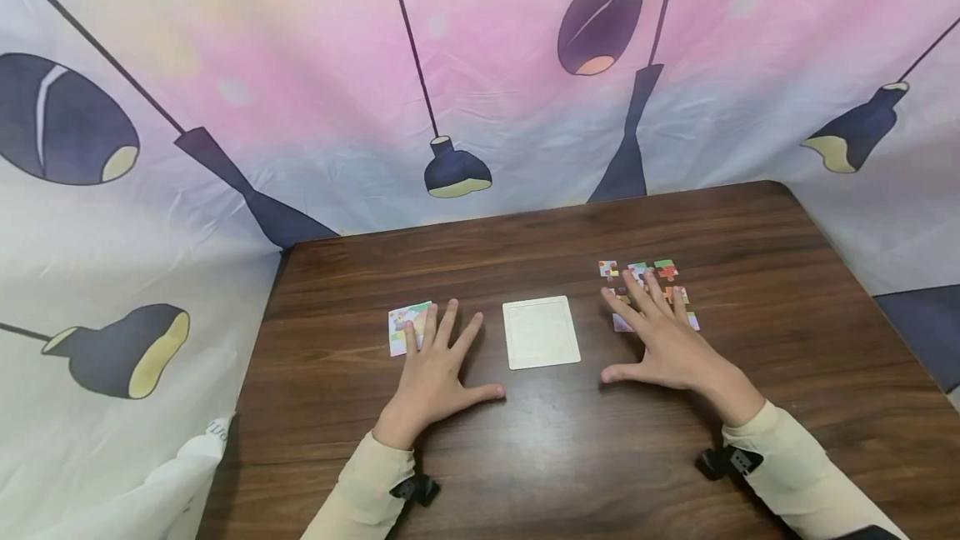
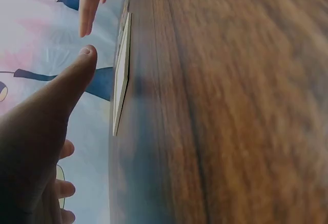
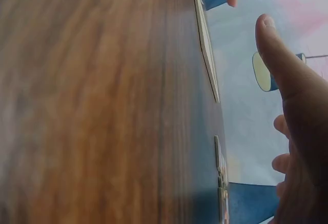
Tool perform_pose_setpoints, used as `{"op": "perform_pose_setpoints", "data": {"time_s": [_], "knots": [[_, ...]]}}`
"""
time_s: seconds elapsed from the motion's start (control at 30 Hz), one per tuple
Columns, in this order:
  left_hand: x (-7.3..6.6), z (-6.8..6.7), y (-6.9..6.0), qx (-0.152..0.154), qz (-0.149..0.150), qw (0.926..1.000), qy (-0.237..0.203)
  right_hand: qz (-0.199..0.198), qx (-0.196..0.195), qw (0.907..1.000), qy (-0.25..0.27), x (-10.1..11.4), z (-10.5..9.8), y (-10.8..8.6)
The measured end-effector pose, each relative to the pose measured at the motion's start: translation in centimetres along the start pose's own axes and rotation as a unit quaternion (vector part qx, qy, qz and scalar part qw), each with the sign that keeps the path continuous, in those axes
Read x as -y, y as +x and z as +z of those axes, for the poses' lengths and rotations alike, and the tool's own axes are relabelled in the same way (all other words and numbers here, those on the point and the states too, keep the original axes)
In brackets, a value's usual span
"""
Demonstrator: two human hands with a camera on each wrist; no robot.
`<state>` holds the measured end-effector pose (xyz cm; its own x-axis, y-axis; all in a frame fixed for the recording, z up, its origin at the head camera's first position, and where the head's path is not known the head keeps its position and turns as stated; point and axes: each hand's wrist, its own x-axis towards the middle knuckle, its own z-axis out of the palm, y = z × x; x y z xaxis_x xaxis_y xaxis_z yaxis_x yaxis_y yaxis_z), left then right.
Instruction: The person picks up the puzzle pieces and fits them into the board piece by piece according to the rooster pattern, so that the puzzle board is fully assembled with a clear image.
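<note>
My left hand (image 1: pixel 437 369) is spread with straight fingers over the table, partly covering a small picture card (image 1: pixel 399 322) with a colourful print. To the right, my right hand (image 1: pixel 667 344) is also spread, above several loose jigsaw puzzle pieces (image 1: pixel 666 268), some of them hidden under its fingers. Between the two hands lies a square cream puzzle tray (image 1: pixel 542 332) with a raised border. Both wrist views show the hands held above the wood, thumbs out; the tray (image 2: pixel 121 80) appears edge-on in the left one. Neither hand grips anything.
The dark wooden table (image 1: pixel 525 457) ends at a back edge against a patterned cloth (image 1: pixel 337 65) printed with hanging lamps. Cloth also hangs along the left side. A small black device (image 1: pixel 415 488) is strapped to each wrist over pale sleeves.
</note>
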<state>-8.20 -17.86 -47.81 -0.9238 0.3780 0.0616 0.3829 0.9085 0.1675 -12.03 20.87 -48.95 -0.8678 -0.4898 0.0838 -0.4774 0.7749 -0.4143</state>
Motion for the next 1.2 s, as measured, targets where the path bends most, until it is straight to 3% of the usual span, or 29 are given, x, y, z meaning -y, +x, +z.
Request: {"op": "perform_pose_setpoints", "data": {"time_s": [0.27, 0.47, 0.6, 0.77, 0.87, 0.97, 1.2], "knots": [[0.1, 0.6, 0.2, -0.014, -0.005, 0.9993, -0.033, -0.013, -0.016, 0.9988, 0.046, -0.3, 0.3, 0.4], [0.0, 1.2, 1.0, -0.028, -0.003, 0.9953, -0.093, -0.022, -0.020, 0.9971, 0.071, -0.7, 0.5, 1.6], [-0.3, 2.0, 2.0, -0.026, 0.001, 0.9864, -0.162, -0.017, -0.017, 0.9955, 0.092, -1.3, 0.3, 2.9], [-0.7, 3.1, 3.4, 0.001, 0.002, 0.9662, -0.258, -0.001, -0.027, 0.9924, 0.120, -2.7, -0.5, 4.5], [-0.6, 3.7, 4.0, 0.011, -0.002, 0.9561, -0.293, 0.007, -0.027, 0.9915, 0.127, -3.8, -1.0, 5.5], [-0.1, 4.0, 4.5, 0.005, -0.003, 0.9574, -0.289, 0.022, -0.020, 0.9908, 0.132, -4.9, -1.5, 6.2], [0.6, 4.4, 5.4, 0.014, 0.032, 0.9732, -0.227, 0.043, -0.023, 0.9884, 0.144, -6.7, -2.3, 7.2]]}}
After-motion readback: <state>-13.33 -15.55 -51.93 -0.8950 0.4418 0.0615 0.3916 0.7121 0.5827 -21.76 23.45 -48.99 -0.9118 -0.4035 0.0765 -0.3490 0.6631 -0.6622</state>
